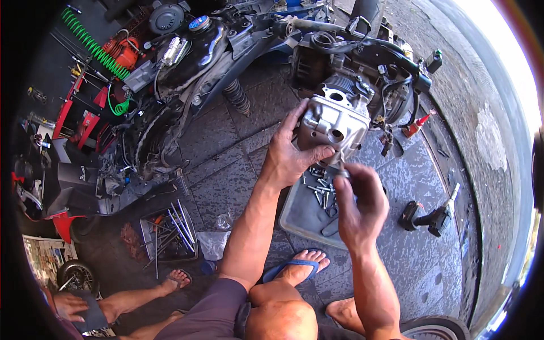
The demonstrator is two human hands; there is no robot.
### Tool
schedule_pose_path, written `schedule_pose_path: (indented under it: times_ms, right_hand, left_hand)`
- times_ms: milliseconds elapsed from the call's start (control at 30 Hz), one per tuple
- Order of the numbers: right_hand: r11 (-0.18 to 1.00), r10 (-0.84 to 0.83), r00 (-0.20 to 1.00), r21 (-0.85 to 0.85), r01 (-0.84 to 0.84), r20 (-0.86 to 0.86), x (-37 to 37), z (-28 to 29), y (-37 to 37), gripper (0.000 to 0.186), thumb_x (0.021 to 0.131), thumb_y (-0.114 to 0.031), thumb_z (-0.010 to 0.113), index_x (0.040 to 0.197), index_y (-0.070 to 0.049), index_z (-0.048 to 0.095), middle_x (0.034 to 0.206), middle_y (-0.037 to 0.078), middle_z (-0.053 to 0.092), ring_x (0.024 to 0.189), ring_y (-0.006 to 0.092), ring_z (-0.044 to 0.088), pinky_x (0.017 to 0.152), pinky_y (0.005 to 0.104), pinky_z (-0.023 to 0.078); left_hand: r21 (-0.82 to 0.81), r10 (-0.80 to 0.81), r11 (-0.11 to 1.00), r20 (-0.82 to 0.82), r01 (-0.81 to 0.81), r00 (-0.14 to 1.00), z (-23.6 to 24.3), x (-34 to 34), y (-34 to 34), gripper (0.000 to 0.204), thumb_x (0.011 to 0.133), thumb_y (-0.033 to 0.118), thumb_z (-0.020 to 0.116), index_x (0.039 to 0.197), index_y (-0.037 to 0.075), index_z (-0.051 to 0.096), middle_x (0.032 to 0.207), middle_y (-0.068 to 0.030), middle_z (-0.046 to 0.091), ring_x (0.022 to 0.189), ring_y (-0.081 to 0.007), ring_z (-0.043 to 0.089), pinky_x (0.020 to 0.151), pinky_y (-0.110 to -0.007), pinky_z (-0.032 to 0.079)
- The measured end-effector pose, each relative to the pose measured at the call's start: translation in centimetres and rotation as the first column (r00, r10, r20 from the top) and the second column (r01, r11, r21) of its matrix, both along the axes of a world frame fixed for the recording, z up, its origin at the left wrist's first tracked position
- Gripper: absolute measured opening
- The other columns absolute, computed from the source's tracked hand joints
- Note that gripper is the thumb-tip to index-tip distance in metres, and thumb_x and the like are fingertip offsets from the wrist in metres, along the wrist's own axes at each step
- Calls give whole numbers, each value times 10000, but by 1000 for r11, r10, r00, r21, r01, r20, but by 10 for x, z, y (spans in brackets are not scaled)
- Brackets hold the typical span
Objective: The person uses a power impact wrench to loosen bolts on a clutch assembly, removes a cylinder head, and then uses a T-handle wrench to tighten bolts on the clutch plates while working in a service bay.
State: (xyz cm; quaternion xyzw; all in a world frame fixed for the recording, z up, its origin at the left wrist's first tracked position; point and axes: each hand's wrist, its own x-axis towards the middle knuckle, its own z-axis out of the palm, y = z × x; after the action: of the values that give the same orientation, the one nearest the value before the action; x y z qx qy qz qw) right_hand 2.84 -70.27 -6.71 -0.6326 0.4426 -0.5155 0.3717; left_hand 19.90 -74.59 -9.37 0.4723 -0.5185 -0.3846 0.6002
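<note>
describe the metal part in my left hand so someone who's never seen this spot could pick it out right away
Start at the stripped scooter frame across the top of the view and follow it right to the exposed engine. Just below it, the left hand grips a blocky silver cylinder head above the grey parts tray. Unlike the dark engine parts around it, it is pale cast metal with round openings.

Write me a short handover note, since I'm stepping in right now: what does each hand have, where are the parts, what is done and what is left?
Left hand: gripping the silver engine cylinder part, held up against the stripped scooter engine.
Right hand: pinching a small metal piece just under that part; what it is cannot be told.
Parts: loose bolts lie in the grey tray on the floor below the hands. A black power tool lies to the right.
Done: scooter bodywork is off, engine exposed.
Left: cylinder part is not yet bolted; bolts remain in the tray.
</note>
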Motion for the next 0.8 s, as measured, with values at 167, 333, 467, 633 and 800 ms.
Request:
schedule_pose_path:
  times_ms: [167, 333, 467, 633, 800]
  right_hand:
    - [979, -16, 991, 204, -11, 129, 18, 20, -30, 228, 892, -73, 683, 1058, 67, 614, 909, 87, 692, 819, 91, 619, 733, 243, 508]
    - [989, -56, 998, 140, 51, 33, 22, 19, -33, 224, 867, -107, 722, 1001, 55, 644, 848, 100, 699, 783, 102, 635, 707, 256, 520]
    - [996, -64, 997, 60, 67, -51, 25, 18, -31, 210, 843, -86, 719, 988, 50, 653, 874, 129, 702, 803, 161, 683, 720, 290, 537]
    - [989, -112, 993, 106, 108, 38, 29, 21, -28, 203, 845, -76, 703, 994, 53, 655, 871, 132, 697, 794, 167, 684, 723, 291, 532]
    - [982, -150, 989, 115, 148, 5, 29, 29, -26, 171, 854, -74, 701, 970, 38, 643, 817, 88, 684, 756, 104, 634, 689, 260, 512]
  left_hand:
    - [-226, 363, 930, 448, -289, 817, 5, -1, 3, 927, 593, 388, 904, 1302, -17, 466, 1242, -195, 491, 1183, -353, 486, 1019, -449, 397]
    - [-227, 448, 892, 328, -391, 832, 9, -33, 23, 549, 725, 212, 851, 1133, 53, 520, 835, -36, 535, 674, -128, 483, 600, -289, 437]
    - [-419, 564, 785, 180, -456, 806, -6, -50, 20, 266, 810, 41, 743, 1015, 39, 574, 857, -48, 593, 708, -133, 581, 635, -276, 487]
    - [-482, 581, 763, 217, -431, 785, -8, -52, 20, 251, 804, -14, 718, 1018, 27, 594, 934, -80, 621, 793, -169, 618, 696, -283, 510]
    - [-484, 579, 764, 222, -427, 784, -6, -55, 19, 260, 796, -19, 721, 1030, 10, 611, 954, -90, 628, 821, -196, 612, 691, -307, 506]
